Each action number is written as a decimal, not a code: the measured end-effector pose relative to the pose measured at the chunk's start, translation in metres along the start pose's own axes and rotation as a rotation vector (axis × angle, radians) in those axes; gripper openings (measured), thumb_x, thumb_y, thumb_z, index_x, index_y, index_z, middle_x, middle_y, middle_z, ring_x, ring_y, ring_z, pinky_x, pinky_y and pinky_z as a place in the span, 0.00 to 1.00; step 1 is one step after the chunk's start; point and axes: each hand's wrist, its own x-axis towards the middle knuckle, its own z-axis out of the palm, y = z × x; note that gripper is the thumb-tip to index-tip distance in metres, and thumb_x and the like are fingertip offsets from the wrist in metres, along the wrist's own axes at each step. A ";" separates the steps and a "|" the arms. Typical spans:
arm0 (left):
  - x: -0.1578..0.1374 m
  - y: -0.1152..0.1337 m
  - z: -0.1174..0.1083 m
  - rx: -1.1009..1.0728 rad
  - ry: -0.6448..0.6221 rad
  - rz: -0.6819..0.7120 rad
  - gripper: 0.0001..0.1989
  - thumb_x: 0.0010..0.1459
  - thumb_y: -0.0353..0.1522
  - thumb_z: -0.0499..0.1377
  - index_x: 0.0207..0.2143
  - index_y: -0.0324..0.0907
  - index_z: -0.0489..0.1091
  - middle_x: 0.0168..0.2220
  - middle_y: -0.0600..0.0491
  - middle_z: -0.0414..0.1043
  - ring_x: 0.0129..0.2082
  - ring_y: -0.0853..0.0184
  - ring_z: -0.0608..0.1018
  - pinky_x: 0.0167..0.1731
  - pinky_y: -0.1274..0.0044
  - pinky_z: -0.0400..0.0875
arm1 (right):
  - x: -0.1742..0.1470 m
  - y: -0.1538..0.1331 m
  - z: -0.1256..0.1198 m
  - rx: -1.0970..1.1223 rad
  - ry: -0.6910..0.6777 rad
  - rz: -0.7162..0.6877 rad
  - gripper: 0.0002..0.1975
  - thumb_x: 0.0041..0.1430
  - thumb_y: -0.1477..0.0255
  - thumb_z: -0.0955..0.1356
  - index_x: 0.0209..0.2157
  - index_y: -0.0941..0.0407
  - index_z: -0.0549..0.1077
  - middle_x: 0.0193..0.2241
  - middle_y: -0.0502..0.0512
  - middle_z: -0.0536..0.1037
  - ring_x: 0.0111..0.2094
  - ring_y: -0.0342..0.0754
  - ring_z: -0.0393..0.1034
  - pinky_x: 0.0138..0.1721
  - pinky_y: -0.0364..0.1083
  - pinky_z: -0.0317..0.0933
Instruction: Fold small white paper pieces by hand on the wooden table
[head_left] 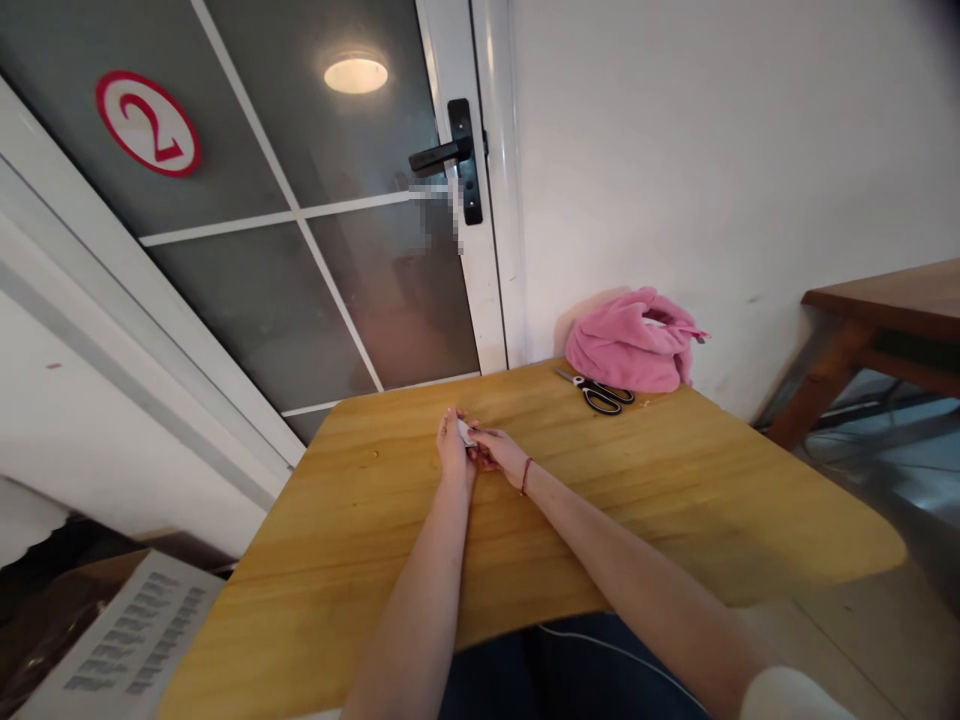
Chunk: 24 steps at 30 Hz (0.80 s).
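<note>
Both my hands meet just above the middle of the wooden table (360,530). A small white object (466,433) shows between them, too small and covered to name. My left hand (452,447) curls around its left side, fingers closed. From the right, my right hand (501,452) grips it with the thumb on top and the fingers bent beneath. A thin red bracelet (526,476) circles my right wrist. Beyond my hands to the right lie scissors (600,393) with black handles, their blades pointing toward the door.
A pink plush bag (634,340) sits at the table's back edge against the white wall. A glass-paned door (300,215) with a black handle (442,155) stands behind the table. Lower left is a printed white box (135,640); at right, another wooden table (892,300).
</note>
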 end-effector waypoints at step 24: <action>-0.002 -0.002 0.004 -0.050 -0.028 -0.016 0.11 0.52 0.41 0.50 0.30 0.42 0.61 0.13 0.61 0.56 0.14 0.76 0.65 0.21 0.82 0.61 | 0.005 0.009 0.003 -0.276 0.110 -0.150 0.13 0.49 0.63 0.60 0.20 0.58 0.62 0.13 0.44 0.61 0.14 0.36 0.52 0.17 0.38 0.45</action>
